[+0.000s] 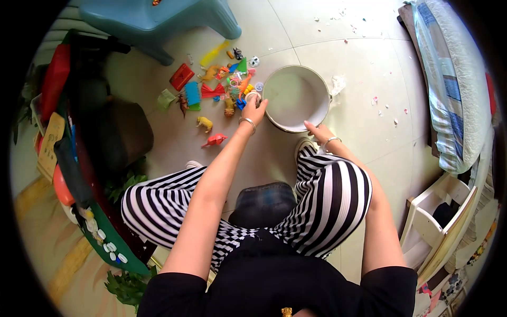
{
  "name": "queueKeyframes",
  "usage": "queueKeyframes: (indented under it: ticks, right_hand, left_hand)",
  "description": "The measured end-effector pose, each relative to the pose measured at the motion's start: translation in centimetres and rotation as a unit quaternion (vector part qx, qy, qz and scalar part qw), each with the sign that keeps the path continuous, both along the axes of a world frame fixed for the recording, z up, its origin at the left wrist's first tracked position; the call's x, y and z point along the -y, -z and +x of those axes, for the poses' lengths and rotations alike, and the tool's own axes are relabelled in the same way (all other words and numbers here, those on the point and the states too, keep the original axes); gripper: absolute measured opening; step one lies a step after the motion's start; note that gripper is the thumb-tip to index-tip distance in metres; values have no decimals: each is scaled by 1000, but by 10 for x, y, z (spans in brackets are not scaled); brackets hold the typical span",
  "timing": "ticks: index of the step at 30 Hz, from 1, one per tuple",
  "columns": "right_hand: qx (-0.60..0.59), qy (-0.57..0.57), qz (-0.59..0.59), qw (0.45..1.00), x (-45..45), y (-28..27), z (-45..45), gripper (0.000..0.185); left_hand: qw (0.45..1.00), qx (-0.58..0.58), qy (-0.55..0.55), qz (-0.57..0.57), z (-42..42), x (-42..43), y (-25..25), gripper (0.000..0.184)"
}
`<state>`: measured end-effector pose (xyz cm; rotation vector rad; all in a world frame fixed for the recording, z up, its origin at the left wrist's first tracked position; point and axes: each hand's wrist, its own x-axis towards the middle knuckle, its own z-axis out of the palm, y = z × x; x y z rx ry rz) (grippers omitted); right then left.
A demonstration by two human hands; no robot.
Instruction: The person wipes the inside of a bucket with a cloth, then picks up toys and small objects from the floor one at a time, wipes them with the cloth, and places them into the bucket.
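Note:
A round pale bucket [323, 105] stands on the floor before me, with its inside showing bare. My right hand [318, 132] grips its near right rim, thumb on the edge and the other fingers mostly hidden outside. My left hand [254, 110] is at the edge of a toy pile, left of the bucket, its fingers closed around a small round pale piece [253, 95] whose kind I cannot make out. Close by lie a lion figure [228, 106], a red bow [213, 91] and a blue piece [241, 103]. A yellow animal figure [204, 124] and a red dinosaur figure [215, 140] lie nearer me.
A blue plastic chair [158, 24] stands at the far left. A red box [181, 77] and a blue notebook-like piece [193, 93] edge the pile. Crumpled clear plastic [338, 84] lies right of the bucket, with paper scraps beyond. A padded bed edge [459, 84] is at right.

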<state>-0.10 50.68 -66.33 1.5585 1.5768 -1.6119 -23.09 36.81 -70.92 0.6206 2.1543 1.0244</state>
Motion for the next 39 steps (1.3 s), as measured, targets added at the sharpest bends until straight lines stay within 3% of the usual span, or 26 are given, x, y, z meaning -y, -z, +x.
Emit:
queueKeyframes:
  ticks: [2,3,7,9,14,17,19,21,25,27,29,31,32,33,35,37,39]
  right_hand:
    - [52,-173,21,983,-14,-12,5,74]
    - [50,-194,33,979,-22,-24,6,68]
    - [-37,-149,96,983,-55,-91,-7,41]
    - [-40,-188,157,969,-67,-143,-27,34]
    - [-79,-289,272,914,-43,-246,-76,36]
    - [-150,-303,298,893,4,-251,-103,35]
    - [-161,-327,247,898,41,-232,-121,34]
    - [-220,-284,200,911,77,-202,-123,31]
    - [-252,-4,3,968,113,-111,-113,22]
    - [-231,125,-124,957,120,-102,-102,17]
    - [-214,256,-209,919,121,-73,-101,19]
    - [-253,306,-284,873,121,-51,-100,28]
    - [-242,317,-292,869,120,-49,-102,38]
    - [-245,347,-292,857,123,-40,-106,23]
    - [-228,375,-297,848,123,-20,-112,30]
    - [-233,402,-274,842,127,-2,-116,33]
    - [-231,420,-285,830,130,6,-115,32]
  left_hand:
    - [1000,3,-14,3,3,15,-6,54]
    - [1000,12,-26,0,6,23,-21,53]
    - [999,26,-21,15,26,58,-26,48]
    - [1000,22,-20,8,39,70,-42,47]
    - [997,79,4,15,61,104,-64,43]
    - [996,89,18,15,65,119,-75,40]
    - [997,63,8,35,62,126,-62,40]
    - [999,41,17,16,57,130,-70,40]
    - [996,-53,46,-63,41,129,-66,37]
    - [988,-86,69,-111,26,120,-60,37]
    - [954,-242,121,-127,18,114,-52,39]
    - [951,-244,142,-127,2,96,-45,39]
    - [930,-311,173,-89,-6,87,-35,37]
    - [903,-374,204,-50,-13,79,-25,35]
    - [890,-397,221,-37,-27,56,-2,30]
    - [855,-413,309,-51,-38,35,20,39]
    - [853,-418,310,-30,-42,22,36,38]
